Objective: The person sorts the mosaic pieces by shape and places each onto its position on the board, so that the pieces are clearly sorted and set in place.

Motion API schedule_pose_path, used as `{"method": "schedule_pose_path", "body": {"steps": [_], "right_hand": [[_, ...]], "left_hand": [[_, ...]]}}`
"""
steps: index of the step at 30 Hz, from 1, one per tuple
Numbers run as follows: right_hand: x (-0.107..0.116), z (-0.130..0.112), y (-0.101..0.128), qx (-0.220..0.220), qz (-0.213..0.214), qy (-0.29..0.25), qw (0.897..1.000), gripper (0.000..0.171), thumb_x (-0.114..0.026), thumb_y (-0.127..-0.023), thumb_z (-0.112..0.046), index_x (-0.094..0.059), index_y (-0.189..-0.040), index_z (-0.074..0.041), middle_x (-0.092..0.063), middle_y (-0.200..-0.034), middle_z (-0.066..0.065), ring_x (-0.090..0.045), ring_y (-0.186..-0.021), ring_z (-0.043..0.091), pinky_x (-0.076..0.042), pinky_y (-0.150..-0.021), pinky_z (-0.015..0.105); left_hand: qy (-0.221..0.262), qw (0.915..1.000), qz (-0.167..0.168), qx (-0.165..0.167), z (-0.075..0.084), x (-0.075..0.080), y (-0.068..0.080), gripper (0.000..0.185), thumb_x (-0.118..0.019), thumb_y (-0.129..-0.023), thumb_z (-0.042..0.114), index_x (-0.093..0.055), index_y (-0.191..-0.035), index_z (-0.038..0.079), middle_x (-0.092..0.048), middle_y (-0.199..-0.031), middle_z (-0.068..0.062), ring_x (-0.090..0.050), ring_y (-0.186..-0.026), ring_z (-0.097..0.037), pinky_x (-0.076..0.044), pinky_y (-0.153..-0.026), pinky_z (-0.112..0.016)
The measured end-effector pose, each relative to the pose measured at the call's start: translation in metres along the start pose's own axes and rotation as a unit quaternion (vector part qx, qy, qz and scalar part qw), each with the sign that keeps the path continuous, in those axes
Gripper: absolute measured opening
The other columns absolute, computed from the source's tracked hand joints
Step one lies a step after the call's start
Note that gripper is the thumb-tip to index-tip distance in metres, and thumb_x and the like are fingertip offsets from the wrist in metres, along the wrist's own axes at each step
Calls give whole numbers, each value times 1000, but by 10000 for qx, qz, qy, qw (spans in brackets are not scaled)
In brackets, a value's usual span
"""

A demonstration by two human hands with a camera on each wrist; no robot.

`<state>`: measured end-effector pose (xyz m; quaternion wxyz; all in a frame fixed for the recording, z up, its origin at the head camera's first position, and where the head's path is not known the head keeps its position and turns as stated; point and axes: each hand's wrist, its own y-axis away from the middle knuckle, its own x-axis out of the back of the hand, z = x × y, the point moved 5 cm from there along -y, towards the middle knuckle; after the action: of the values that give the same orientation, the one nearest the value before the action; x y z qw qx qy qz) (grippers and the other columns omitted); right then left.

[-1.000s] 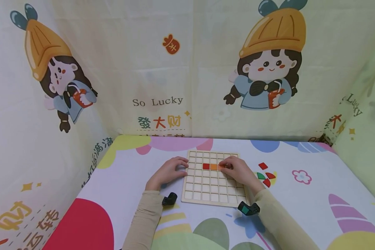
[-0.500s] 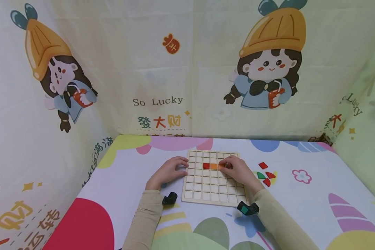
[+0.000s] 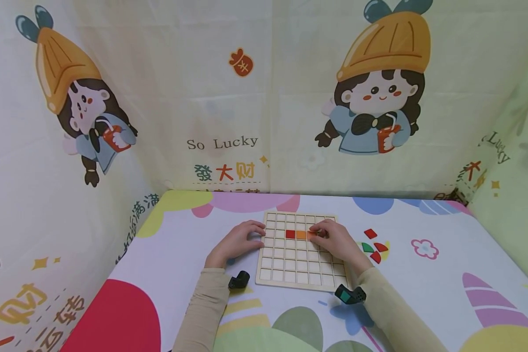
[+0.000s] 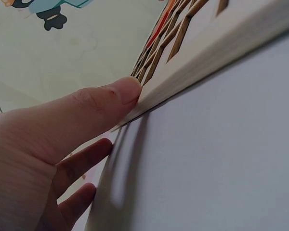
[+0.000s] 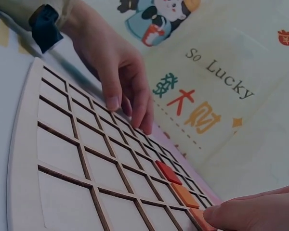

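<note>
A wooden grid board (image 3: 296, 266) lies on the table. In its third row sit a red tile (image 3: 290, 234) and an orange tile (image 3: 301, 234). My right hand (image 3: 318, 233) rests on the board, its fingertips pressing a darker orange tile (image 3: 311, 235) into the cell beside them. The right wrist view shows the red tile (image 5: 168, 172), the orange tile (image 5: 185, 195) and a fingertip (image 5: 245, 214) on the third tile (image 5: 198, 217). My left hand (image 3: 256, 234) steadies the board's left edge, thumb (image 4: 94, 113) against the board's rim (image 4: 207, 53), fingers (image 5: 130, 103) lying on the grid.
Several loose red and green pieces (image 3: 374, 247) lie on the patterned tablecloth right of the board. Black wrist cameras (image 3: 239, 279) (image 3: 350, 294) sit at both cuffs. Cartoon-printed cloth walls (image 3: 229, 142) close in the table at the back and both sides.
</note>
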<state>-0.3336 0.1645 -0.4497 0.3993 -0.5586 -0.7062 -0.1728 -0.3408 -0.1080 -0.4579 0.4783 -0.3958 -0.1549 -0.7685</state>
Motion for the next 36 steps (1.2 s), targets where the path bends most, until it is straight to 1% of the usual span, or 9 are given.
{"method": "schedule_pose_path", "body": {"steps": [5, 7, 10, 15, 19, 26, 29, 31, 36], "right_hand": [[12, 6, 6, -183, 92, -224, 9995, 31, -72, -90, -17, -68, -118, -5, -64, -112, 8, -62, -95, 22, -54, -85, 43], [18, 9, 9, -227, 97, -181, 9995, 32, -70, -91, -17, -67, -120, -4, -64, -114, 10, -62, -97, 24, -55, -87, 45], [28, 15, 15, -275, 116, -95, 9995, 34, -69, -91, -17, -65, -122, -3, -64, -116, 12, -63, -99, 26, -55, -86, 45], [48, 22, 28, -220, 212, 55, 9995, 35, -69, -91, -16, -64, -122, 0, -65, -116, 15, -64, -99, 29, -56, -84, 45], [64, 27, 39, -322, 280, 220, 9988, 36, -70, -91, -16, -63, -122, 0, -65, -114, 17, -64, -97, 31, -56, -82, 46], [86, 49, 55, -752, 290, 533, 9953, 40, -71, -90, -17, -62, -125, 0, -64, -115, 19, -60, -98, 31, -55, -79, 37], [91, 59, 61, -922, 255, 516, 9941, 41, -70, -91, -18, -61, -126, 0, -64, -118, 20, -60, -100, 33, -55, -79, 35], [94, 64, 65, -1070, 213, 472, 9929, 41, -69, -92, -20, -61, -127, 0, -62, -121, 21, -60, -102, 35, -56, -78, 35], [97, 74, 73, -1416, 133, 414, 9890, 45, -66, -94, -31, -59, -129, -3, -61, -121, 20, -58, -104, 36, -56, -76, 34]], "left_hand": [[13, 10000, -12, -5, 0, 0, 1, 23, -75, -86, 16, -71, -108, 8, -58, -132, -3, -49, -128, -24, -36, -110, -42], [5, 10000, -23, 15, 0, 0, 1, 24, -75, -86, 16, -71, -108, 8, -58, -132, -3, -48, -129, -24, -36, -110, -42], [6, 10000, -46, 58, -1, 0, 0, 24, -75, -87, 17, -71, -109, 9, -58, -133, -3, -48, -129, -24, -36, -111, -43], [-18, 9999, -62, 148, -1, -1, 0, 24, -75, -86, 17, -71, -109, 10, -58, -133, -1, -47, -130, -22, -35, -112, -41], [-48, 9999, -61, 100, -1, -1, 0, 24, -75, -86, 17, -71, -109, 9, -58, -133, -2, -47, -130, -22, -35, -112, -41], [-32, 10000, -64, 65, -2, -1, 0, 24, -75, -87, 17, -71, -109, 9, -58, -133, -2, -47, -130, -23, -35, -112, -41], [-24, 10000, -67, 69, -3, -1, 0, 25, -75, -87, 18, -71, -109, 9, -58, -133, -2, -47, -130, -22, -35, -112, -40], [-45, 10000, -56, -13, -2, -1, 0, 25, -75, -86, 17, -71, -109, 8, -58, -132, -3, -48, -130, -22, -36, -111, -40], [-106, 9998, -32, -148, -2, -1, -1, 26, -76, -86, 16, -71, -110, 7, -59, -131, -4, -49, -128, -23, -37, -110, -40]]}}
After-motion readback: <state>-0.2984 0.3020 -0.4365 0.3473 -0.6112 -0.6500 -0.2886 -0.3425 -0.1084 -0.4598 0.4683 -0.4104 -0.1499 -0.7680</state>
